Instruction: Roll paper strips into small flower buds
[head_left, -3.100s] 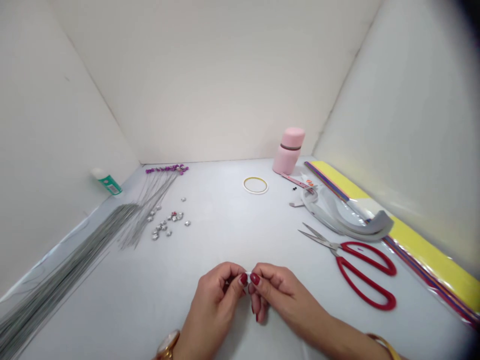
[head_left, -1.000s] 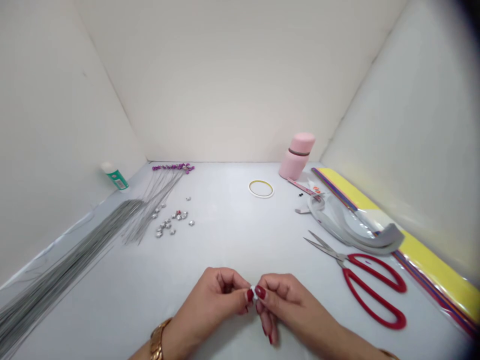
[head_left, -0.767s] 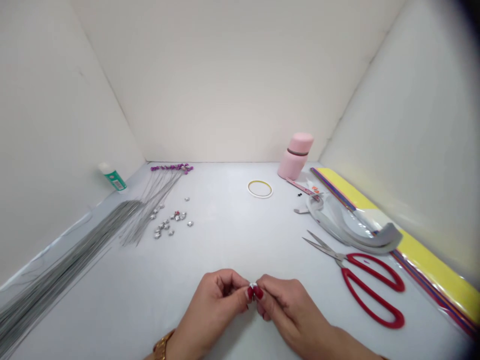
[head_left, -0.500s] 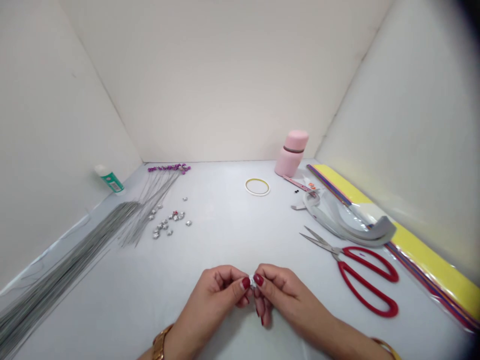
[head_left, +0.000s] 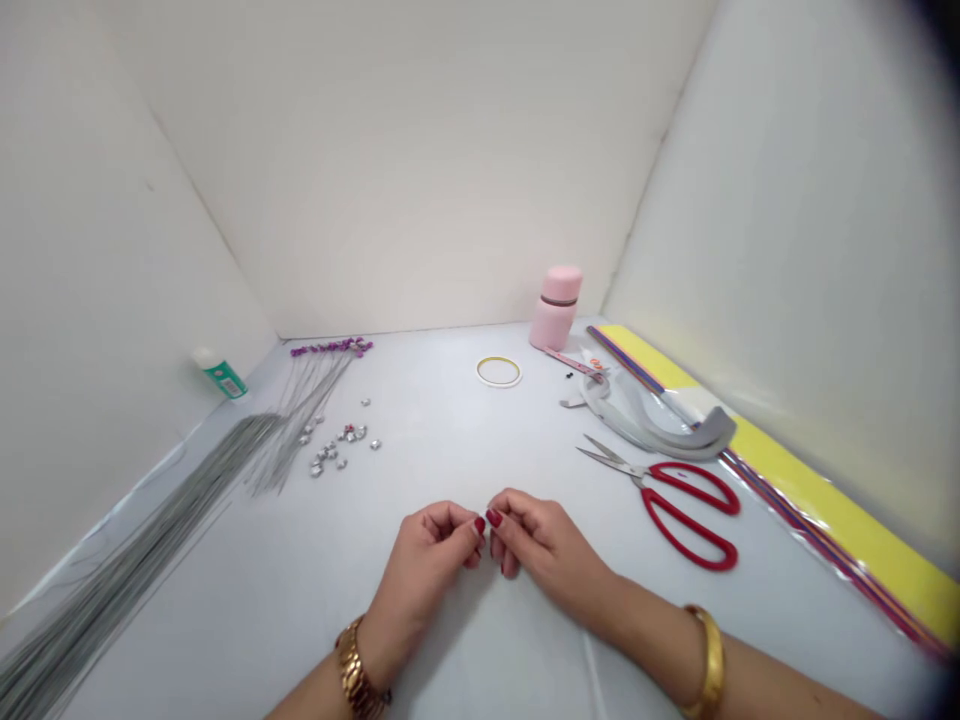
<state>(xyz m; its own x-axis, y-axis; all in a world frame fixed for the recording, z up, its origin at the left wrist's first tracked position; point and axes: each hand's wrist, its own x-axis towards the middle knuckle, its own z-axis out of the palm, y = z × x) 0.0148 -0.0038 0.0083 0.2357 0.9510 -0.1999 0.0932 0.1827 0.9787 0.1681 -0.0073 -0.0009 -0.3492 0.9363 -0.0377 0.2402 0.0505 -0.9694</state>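
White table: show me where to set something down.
Bare: the middle, bordered by silver stars, tape ring, scissors, left hand and right hand; also the back, between purple-tipped stems and pink bottle. Crowded: pale strips and yellow sheets at right, grey wires at left.

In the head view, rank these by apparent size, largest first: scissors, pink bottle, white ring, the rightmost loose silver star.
1. Scissors
2. Pink bottle
3. White ring
4. Silver star
The scissors lie nearer the camera than the bottle, which enlarges them.
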